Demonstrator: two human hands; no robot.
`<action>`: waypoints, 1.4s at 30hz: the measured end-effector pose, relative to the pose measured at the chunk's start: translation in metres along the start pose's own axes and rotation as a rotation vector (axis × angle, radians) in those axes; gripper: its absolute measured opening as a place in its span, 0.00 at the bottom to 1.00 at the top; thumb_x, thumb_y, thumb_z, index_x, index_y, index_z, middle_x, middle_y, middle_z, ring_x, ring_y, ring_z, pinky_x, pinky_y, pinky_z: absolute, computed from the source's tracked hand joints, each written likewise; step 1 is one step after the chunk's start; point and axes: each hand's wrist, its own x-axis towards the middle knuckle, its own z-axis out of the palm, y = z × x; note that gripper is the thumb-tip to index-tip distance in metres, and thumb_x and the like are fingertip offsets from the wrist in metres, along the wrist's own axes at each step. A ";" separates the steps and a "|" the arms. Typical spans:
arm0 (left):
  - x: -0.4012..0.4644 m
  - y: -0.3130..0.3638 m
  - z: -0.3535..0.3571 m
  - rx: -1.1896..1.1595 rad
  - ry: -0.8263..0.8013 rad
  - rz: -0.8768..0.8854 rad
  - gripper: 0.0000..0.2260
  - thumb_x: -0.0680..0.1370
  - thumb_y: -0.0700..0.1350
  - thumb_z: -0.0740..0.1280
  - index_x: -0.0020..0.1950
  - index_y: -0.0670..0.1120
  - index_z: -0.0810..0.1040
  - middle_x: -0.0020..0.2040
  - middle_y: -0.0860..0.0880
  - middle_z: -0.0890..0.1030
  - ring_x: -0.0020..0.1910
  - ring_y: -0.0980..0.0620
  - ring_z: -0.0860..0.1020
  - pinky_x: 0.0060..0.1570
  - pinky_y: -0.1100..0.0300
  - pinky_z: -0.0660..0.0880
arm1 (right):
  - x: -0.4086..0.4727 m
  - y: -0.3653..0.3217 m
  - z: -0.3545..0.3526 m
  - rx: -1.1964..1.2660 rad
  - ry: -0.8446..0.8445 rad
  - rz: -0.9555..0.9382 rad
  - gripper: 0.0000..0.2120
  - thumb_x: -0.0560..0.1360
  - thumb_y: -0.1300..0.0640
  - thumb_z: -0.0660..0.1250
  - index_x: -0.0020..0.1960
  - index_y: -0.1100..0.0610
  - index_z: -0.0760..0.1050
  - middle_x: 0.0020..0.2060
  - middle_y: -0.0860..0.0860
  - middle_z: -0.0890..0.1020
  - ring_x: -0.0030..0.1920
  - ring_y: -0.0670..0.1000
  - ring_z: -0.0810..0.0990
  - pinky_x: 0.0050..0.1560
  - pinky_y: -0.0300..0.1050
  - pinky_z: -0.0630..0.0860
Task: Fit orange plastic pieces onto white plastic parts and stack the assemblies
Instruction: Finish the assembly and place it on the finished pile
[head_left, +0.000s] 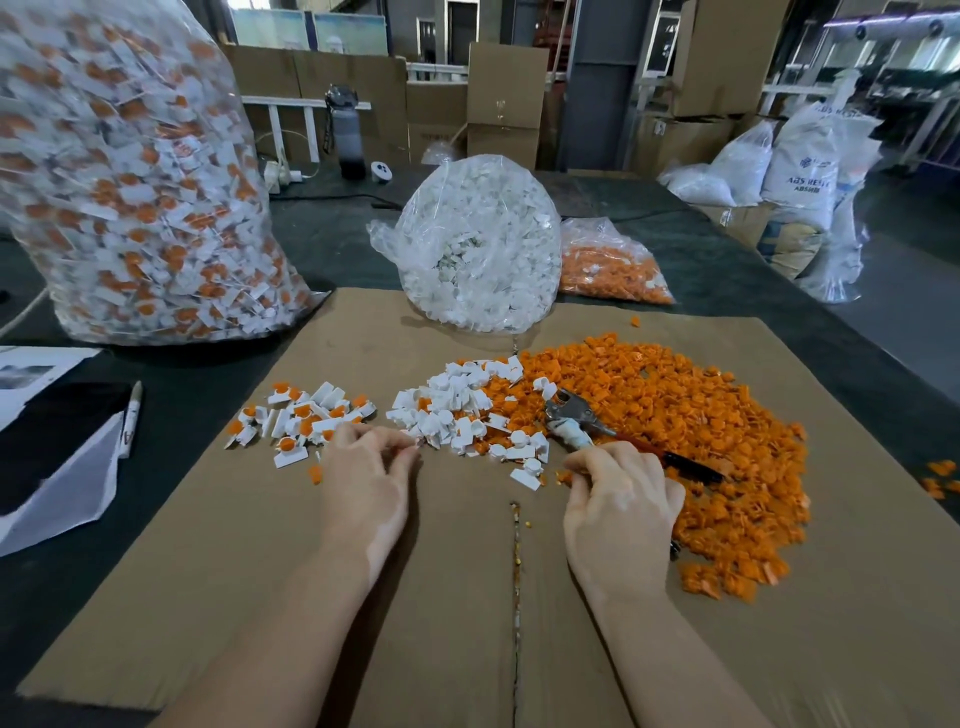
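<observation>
On the cardboard sheet (467, 597), the orange pieces (675, 415) heap right of the white parts (457, 410); finished assemblies (306, 415) lie left. The left hand (363, 483) pinches at a white part; the right hand (618, 509) curls, contents hidden. Picking seems underway; fitting needs alignment.

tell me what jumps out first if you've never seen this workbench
The big heap of orange pieces spread over the right of the cardboard sheet, with a smaller pile of white parts at its left edge. At far left stands a tall clear bag of finished assemblies. Both hands work near the piles, the left hand and the right hand.
</observation>
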 end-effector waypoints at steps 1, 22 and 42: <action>0.004 -0.005 -0.003 0.032 0.029 -0.007 0.05 0.76 0.40 0.68 0.49 0.44 0.82 0.48 0.51 0.69 0.56 0.48 0.70 0.55 0.63 0.64 | 0.000 0.000 0.001 -0.009 0.000 0.009 0.11 0.63 0.70 0.75 0.38 0.57 0.81 0.38 0.52 0.80 0.41 0.58 0.77 0.44 0.49 0.64; 0.013 -0.012 0.000 0.417 0.088 0.084 0.07 0.75 0.51 0.68 0.52 0.53 0.81 0.60 0.51 0.69 0.59 0.50 0.57 0.57 0.52 0.56 | 0.000 -0.002 0.005 -0.151 -0.025 0.102 0.08 0.60 0.66 0.76 0.38 0.59 0.83 0.40 0.56 0.79 0.41 0.60 0.76 0.44 0.54 0.67; -0.030 0.043 0.038 -0.286 -0.330 0.161 0.07 0.76 0.38 0.67 0.48 0.49 0.82 0.45 0.55 0.78 0.44 0.62 0.75 0.43 0.79 0.67 | 0.000 0.001 0.005 0.138 -0.093 -0.198 0.19 0.65 0.77 0.71 0.53 0.64 0.80 0.44 0.58 0.80 0.45 0.58 0.79 0.45 0.52 0.78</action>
